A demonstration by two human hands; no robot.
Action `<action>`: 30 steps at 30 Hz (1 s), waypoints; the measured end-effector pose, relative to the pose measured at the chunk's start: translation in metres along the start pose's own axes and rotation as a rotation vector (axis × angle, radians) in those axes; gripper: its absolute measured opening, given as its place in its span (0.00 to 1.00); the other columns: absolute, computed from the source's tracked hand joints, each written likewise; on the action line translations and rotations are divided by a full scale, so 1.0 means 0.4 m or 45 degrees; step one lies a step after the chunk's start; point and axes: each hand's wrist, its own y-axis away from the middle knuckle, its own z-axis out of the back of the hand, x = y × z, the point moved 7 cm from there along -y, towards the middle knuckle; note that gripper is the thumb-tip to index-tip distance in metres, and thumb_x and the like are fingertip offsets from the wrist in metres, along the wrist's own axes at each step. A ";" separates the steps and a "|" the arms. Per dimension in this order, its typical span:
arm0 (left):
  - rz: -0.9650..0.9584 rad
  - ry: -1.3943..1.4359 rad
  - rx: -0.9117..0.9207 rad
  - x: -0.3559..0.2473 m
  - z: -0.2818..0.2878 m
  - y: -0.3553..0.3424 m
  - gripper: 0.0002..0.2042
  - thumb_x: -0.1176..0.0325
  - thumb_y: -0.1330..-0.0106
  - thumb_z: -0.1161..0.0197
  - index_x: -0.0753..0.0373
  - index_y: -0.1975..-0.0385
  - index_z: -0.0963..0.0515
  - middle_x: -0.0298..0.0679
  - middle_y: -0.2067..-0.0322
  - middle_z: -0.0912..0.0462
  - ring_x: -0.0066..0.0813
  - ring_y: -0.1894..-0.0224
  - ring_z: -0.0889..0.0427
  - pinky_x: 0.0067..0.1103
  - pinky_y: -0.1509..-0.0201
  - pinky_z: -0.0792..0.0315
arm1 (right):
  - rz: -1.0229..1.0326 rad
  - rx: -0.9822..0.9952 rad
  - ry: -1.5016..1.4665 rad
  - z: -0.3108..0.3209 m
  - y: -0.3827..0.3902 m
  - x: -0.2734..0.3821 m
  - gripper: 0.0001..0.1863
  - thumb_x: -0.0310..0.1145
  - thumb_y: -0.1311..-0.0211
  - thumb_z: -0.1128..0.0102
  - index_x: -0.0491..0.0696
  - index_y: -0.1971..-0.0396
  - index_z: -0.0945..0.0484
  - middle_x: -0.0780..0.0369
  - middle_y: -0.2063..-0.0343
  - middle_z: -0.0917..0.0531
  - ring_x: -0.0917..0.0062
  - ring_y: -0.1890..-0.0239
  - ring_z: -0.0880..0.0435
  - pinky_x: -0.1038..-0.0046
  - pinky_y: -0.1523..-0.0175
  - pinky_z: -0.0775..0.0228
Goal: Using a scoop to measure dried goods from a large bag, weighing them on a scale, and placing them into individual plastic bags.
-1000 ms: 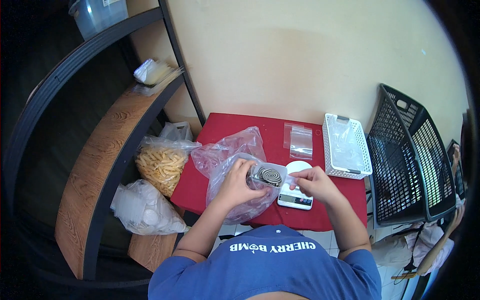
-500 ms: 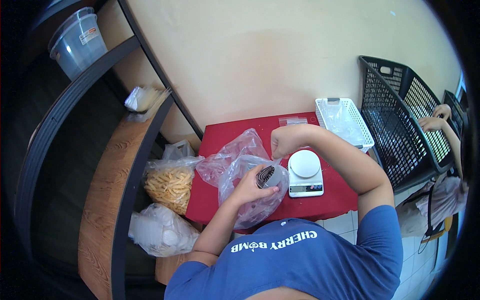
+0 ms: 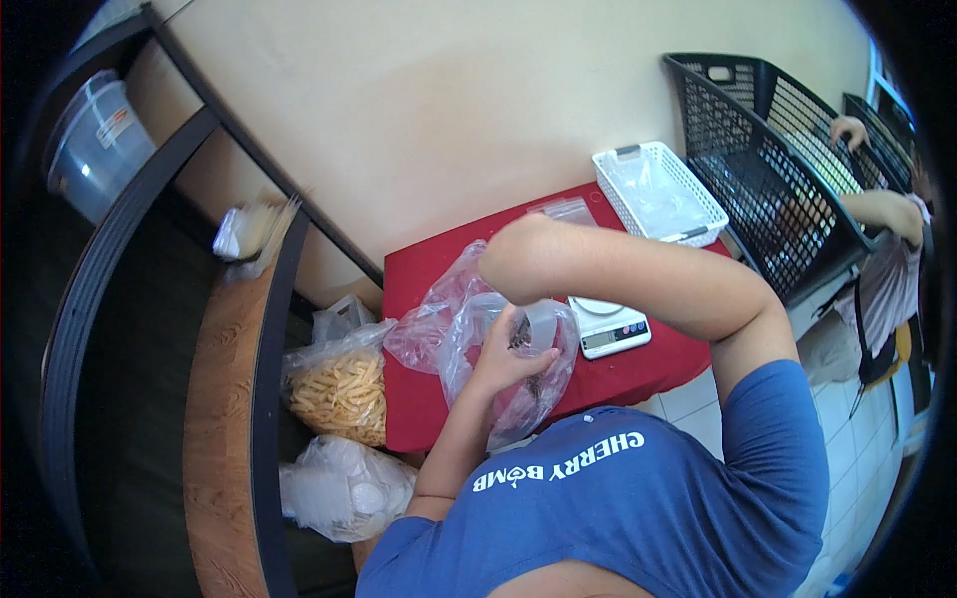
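Note:
My left hand grips a clear plastic container tilted over or inside a crumpled clear bag, with small dark contents partly visible. My right hand is raised just above the container, blurred and back toward me, its fingers hidden. A white digital scale lies to the right on the red-covered table, partly behind my right arm. Flat clear pouches lie at the back.
A shelving unit holding a tub borders the left, beside bags of yellow sticks and white items. A white basket sits back right, near black crates, where another person's hands and arm show.
My right hand has moved left and up from the scale to above the container. The container in my left hand has tilted. The view has shifted, and the other person's hands appear at the crates.

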 end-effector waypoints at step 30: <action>-0.369 -0.078 -0.734 -0.066 -0.004 -0.062 0.37 0.66 0.63 0.24 0.65 0.50 0.36 0.44 0.58 0.29 0.33 0.56 0.26 0.27 0.51 0.31 | -0.287 -1.155 -0.620 -0.065 0.321 -0.228 0.13 0.38 0.43 0.44 0.46 0.80 0.21 0.56 0.83 0.20 0.64 0.76 0.19 0.64 0.70 0.27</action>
